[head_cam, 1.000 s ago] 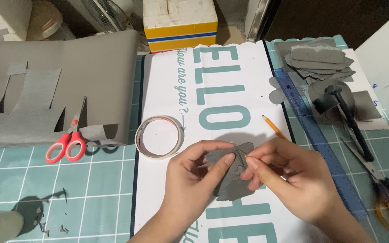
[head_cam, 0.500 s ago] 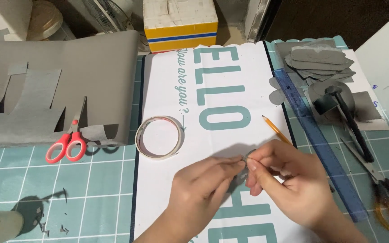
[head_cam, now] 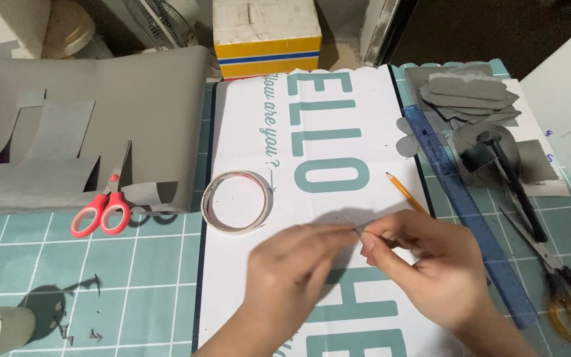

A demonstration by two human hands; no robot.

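My left hand point(head_cam: 292, 264) and my right hand point(head_cam: 434, 264) meet over a white sheet with large teal letters point(head_cam: 312, 132). Their fingertips pinch a small grey paper piece point(head_cam: 358, 229) between them. Only a thin sliver of that piece shows; the rest is hidden by my fingers. A roll of tape point(head_cam: 236, 201) lies just left of my hands. A yellow pencil point(head_cam: 404, 192) rests just beyond my right hand.
Red-handled scissors point(head_cam: 104, 210) lie by a large cut grey sheet point(head_cam: 80, 125) at the left. To the right are a blue ruler point(head_cam: 464, 205), grey cutouts point(head_cam: 470, 92), a black tool point(head_cam: 507, 172) and orange-handled scissors point(head_cam: 566, 291). A yellow box point(head_cam: 266, 46) stands behind, on a teal cutting mat point(head_cam: 100, 277).
The grey piece lay broad between my fingers a second ago. Now my hands have closed together over it and only a sliver shows.
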